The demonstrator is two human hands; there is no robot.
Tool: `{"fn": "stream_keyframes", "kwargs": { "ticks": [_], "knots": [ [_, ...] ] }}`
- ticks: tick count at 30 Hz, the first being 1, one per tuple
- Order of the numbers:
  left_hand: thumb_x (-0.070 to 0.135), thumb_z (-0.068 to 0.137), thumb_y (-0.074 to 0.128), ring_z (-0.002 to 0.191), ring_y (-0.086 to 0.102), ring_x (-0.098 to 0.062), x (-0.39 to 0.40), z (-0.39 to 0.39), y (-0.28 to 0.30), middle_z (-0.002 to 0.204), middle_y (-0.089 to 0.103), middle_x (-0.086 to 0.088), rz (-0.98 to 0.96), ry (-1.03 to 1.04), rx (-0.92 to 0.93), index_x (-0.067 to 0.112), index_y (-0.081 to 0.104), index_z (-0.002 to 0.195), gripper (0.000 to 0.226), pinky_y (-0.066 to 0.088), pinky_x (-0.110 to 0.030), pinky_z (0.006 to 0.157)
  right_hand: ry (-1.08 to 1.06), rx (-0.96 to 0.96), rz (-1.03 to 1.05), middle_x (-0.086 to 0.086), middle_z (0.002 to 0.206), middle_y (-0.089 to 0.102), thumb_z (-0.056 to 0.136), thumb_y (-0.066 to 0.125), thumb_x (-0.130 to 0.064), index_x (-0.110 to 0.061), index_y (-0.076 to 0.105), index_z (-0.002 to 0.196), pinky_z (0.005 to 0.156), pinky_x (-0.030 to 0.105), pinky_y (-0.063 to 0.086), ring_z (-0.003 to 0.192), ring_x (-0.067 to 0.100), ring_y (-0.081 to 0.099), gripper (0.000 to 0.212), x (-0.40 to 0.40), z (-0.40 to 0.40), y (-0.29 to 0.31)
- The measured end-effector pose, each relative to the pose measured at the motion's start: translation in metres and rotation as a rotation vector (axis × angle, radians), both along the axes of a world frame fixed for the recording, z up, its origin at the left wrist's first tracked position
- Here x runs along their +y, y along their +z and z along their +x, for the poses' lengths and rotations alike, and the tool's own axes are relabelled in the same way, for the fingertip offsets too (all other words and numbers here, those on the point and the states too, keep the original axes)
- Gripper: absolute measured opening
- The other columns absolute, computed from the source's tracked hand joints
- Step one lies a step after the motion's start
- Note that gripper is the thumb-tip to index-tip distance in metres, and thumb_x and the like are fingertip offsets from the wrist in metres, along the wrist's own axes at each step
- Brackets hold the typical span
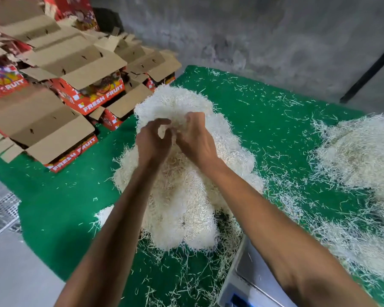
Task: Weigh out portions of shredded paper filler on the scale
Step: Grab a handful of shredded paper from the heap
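Note:
A big heap of white shredded paper filler [182, 191] lies on the green mat [60, 196] in the middle. Both of my hands are dug into its upper part. My left hand [152, 140] has its fingers curled into the shreds, pinching a tuft. My right hand [195, 138] grips shreds right beside it, fingers curled. The grey scale [251, 278] sits at the bottom right, partly hidden under my right forearm, with its platform bare except for a few strands.
Open red "FRESH FRUIT" cartons [60, 85] are stacked at the left and back left. More filler heaps [361, 151] lie at the right, with loose strands scattered over the mat. A white perforated tray [0, 213] sits at the left edge. A concrete wall stands behind.

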State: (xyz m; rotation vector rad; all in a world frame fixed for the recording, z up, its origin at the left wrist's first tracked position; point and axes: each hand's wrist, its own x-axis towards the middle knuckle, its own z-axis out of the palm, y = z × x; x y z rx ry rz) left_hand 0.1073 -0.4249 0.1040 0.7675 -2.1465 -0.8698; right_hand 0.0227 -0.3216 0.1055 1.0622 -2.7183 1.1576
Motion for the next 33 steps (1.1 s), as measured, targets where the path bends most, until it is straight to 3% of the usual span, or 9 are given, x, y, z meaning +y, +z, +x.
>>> {"fn": "stream_keyframes", "kwargs": {
  "ticks": [3, 7, 10, 13, 15, 18, 21, 28, 33],
  "knots": [
    [0.017, 0.088, 0.064, 0.111, 0.064, -0.011, -0.010, -0.007, -0.018, 0.123, 0.070, 0.010, -0.061, -0.061, -0.161, 0.035, 0.074, 0.105, 0.026, 0.048, -0.044, 0.105, 0.127, 0.010, 0.192, 0.009, 0.132, 0.055, 0.101, 0.057, -0.025, -0.011, 0.044, 0.138, 0.086, 0.045, 0.055, 0.109, 0.032, 0.062, 0.042, -0.006, -0.008, -0.027],
    [0.016, 0.090, 0.061, 0.105, 0.066, -0.013, -0.027, -0.019, -0.033, 0.126, 0.067, 0.008, -0.002, -0.090, -0.211, 0.033, 0.074, 0.108, 0.028, 0.055, -0.033, 0.090, 0.040, 0.065, 0.185, 0.009, 0.117, 0.062, 0.102, 0.052, -0.008, -0.011, 0.050, 0.135, 0.085, 0.043, 0.057, 0.094, 0.026, 0.063, 0.033, -0.024, -0.039, -0.034],
    [0.018, 0.092, 0.061, 0.108, 0.064, -0.013, -0.031, -0.030, -0.035, 0.135, 0.062, 0.007, -0.018, -0.095, -0.253, 0.033, 0.069, 0.119, 0.032, 0.055, -0.033, 0.090, -0.048, 0.155, 0.315, 0.013, 0.134, 0.052, 0.089, 0.048, 0.014, -0.010, 0.038, 0.146, 0.100, 0.046, 0.051, 0.109, 0.029, 0.059, 0.063, -0.033, -0.064, -0.034],
    [0.019, 0.091, 0.064, 0.117, 0.062, -0.016, -0.029, -0.034, -0.039, 0.140, 0.059, 0.004, -0.047, -0.093, -0.256, 0.032, 0.064, 0.129, 0.040, 0.052, -0.032, 0.095, -0.087, 0.134, 0.380, 0.014, 0.145, 0.044, 0.092, 0.052, 0.003, -0.013, 0.030, 0.151, 0.114, 0.060, 0.036, 0.128, 0.033, 0.048, 0.065, -0.033, -0.073, -0.034],
    [0.021, 0.091, 0.067, 0.123, 0.058, -0.020, -0.025, -0.033, -0.038, 0.143, 0.057, 0.000, -0.103, -0.082, -0.236, 0.030, 0.058, 0.136, 0.047, 0.049, -0.040, 0.103, 0.005, 0.113, 0.327, 0.011, 0.135, 0.053, 0.098, 0.059, -0.017, -0.014, 0.036, 0.148, 0.113, 0.059, 0.037, 0.120, 0.030, 0.055, 0.056, -0.026, -0.068, -0.033],
    [0.021, 0.091, 0.068, 0.129, 0.051, -0.024, -0.016, -0.028, -0.031, 0.148, 0.052, -0.003, -0.133, -0.081, -0.200, 0.026, 0.050, 0.144, 0.057, 0.041, -0.047, 0.110, 0.222, 0.110, 0.292, 0.007, 0.131, 0.061, 0.092, 0.073, -0.027, -0.017, 0.040, 0.152, 0.110, 0.051, 0.045, 0.115, 0.027, 0.061, 0.069, -0.003, -0.054, -0.025],
    [0.024, 0.093, 0.063, 0.134, 0.046, -0.024, -0.002, -0.021, -0.023, 0.148, 0.050, -0.004, -0.188, -0.060, -0.183, 0.022, 0.048, 0.144, 0.053, 0.036, -0.046, 0.113, 0.287, 0.221, 0.233, 0.003, 0.130, 0.063, 0.100, 0.058, -0.032, -0.017, 0.047, 0.150, 0.107, 0.045, 0.047, 0.112, 0.020, 0.060, 0.053, 0.025, -0.048, -0.012],
    [0.018, 0.089, 0.071, 0.115, 0.060, -0.027, 0.084, -0.008, -0.006, 0.127, 0.065, -0.009, -0.315, -0.306, -0.100, 0.009, 0.064, 0.124, 0.037, 0.049, -0.044, 0.098, 0.180, 0.206, 0.271, 0.003, 0.152, 0.050, 0.107, 0.037, -0.036, -0.027, 0.041, 0.153, 0.106, 0.048, 0.048, 0.131, 0.025, 0.054, 0.047, 0.129, -0.034, -0.003],
    [0.018, 0.091, 0.069, 0.109, 0.060, -0.012, 0.184, -0.011, -0.028, 0.126, 0.065, -0.003, -0.090, -0.682, -0.202, 0.019, 0.057, 0.138, 0.049, 0.052, -0.033, 0.096, 0.015, 0.012, 0.277, 0.006, 0.149, 0.052, 0.102, 0.050, -0.029, -0.032, 0.034, 0.154, 0.107, 0.047, 0.046, 0.132, 0.025, 0.055, 0.054, 0.242, -0.004, -0.048]
  ]
}}
